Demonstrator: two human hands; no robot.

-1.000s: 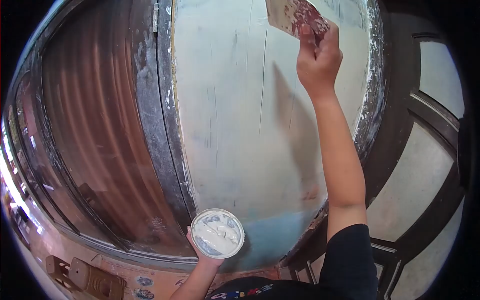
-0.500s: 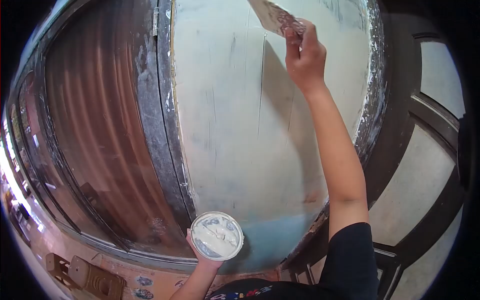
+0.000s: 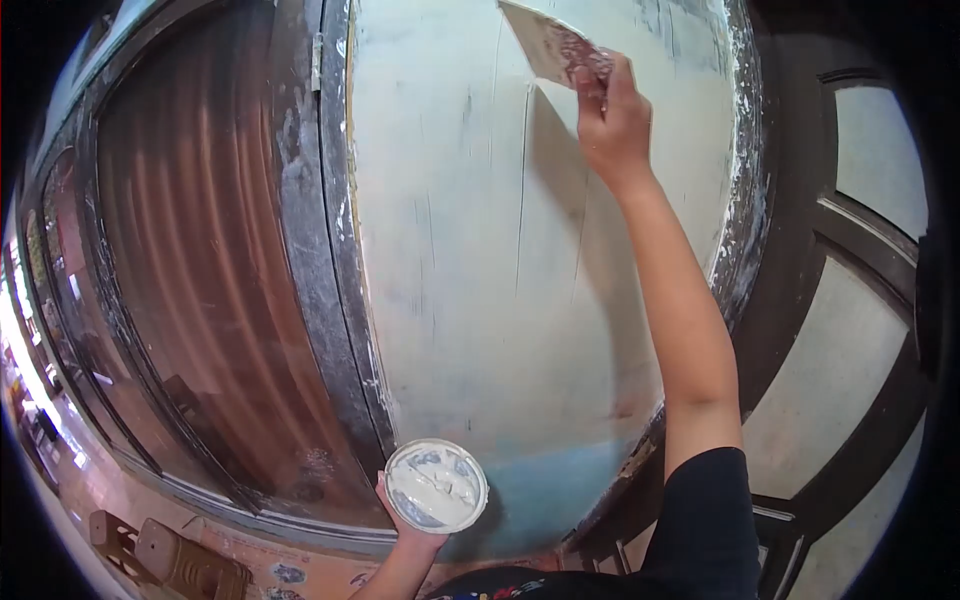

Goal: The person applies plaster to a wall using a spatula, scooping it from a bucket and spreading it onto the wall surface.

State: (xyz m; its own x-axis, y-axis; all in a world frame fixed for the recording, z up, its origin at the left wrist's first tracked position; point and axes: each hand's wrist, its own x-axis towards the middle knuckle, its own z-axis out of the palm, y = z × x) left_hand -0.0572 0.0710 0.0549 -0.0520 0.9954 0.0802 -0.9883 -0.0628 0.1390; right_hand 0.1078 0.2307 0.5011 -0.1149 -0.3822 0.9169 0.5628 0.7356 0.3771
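My right hand (image 3: pixel 614 120) is closed around the handle of a putty knife (image 3: pixel 545 45) with a wide, pale blade. The blade lies at the upper part of a wall panel (image 3: pixel 450 300) coated in thin whitish filler with dark streaks. Low in view, my left hand (image 3: pixel 408 528) grips a round tub (image 3: pixel 437 486) from its side and below. White paste coats the inside of the tub, with lumps in the middle. Most of the left fingers are hidden behind the tub.
Left of the panel stands a dark door frame (image 3: pixel 310 220) with glass and a brown curtain (image 3: pixel 200 250) behind it. A dark panelled door (image 3: pixel 820 350) is on the right. Brown plastic stools (image 3: pixel 185 555) sit on the tiled floor at lower left.
The putty knife and my right hand appear slightly lower. The tub sits a little lower too, and the whole view has shifted slightly.
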